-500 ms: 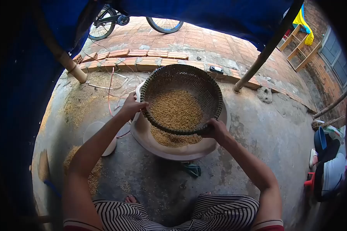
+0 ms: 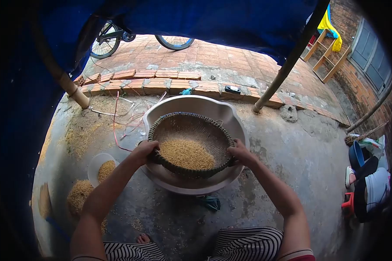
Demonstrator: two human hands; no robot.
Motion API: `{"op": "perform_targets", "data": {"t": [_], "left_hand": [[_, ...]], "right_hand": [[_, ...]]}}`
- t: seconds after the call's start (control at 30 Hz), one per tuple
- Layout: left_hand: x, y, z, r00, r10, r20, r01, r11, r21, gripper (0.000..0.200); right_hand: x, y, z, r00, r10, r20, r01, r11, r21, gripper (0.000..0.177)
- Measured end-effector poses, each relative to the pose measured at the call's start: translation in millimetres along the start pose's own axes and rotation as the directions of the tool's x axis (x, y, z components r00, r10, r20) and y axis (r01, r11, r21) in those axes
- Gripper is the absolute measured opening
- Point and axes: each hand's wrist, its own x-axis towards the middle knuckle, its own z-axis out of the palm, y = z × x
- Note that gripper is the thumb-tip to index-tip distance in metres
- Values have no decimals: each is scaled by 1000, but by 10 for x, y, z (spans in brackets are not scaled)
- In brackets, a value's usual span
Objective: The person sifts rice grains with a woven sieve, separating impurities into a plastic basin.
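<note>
A round woven basket (image 2: 183, 125) hangs over a wide pale basin (image 2: 196, 104), its front rim in front of the basin's inside. Yellow-brown grain (image 2: 187, 154) lies heaped in the basket toward its near side. My left hand (image 2: 146, 152) is closed on the basket's left rim. On the opposite rim, my right hand (image 2: 241, 153) grips with the thumb on top. Much of the basin's inside is hidden behind the basket.
To the left, a white bowl (image 2: 96, 167) of grain stands beside a grain pile (image 2: 79, 195) on the concrete floor. A green bag (image 2: 210, 203) lies at the basin's near side. Poles (image 2: 292, 61) and a low brick edge (image 2: 183, 86) border the space. Another person sits at right.
Both hands have lowered the basket closer to the basin and it looks smaller and flatter. More of the basin's back wall shows. My head view has shifted slightly.
</note>
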Motion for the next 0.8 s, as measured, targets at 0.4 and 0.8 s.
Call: {"op": "perform_targets", "data": {"t": [0.4, 0.8], "left_hand": [[-320, 113, 41, 664, 729, -167, -737, 676, 19, 38], [-448, 88, 59, 479, 856, -197, -844, 510, 165, 22]], "right_hand": [[-23, -206, 354, 222, -927, -302, 601, 374, -706, 55], [-332, -428, 303, 562, -781, -272, 612, 614, -499, 53]]}}
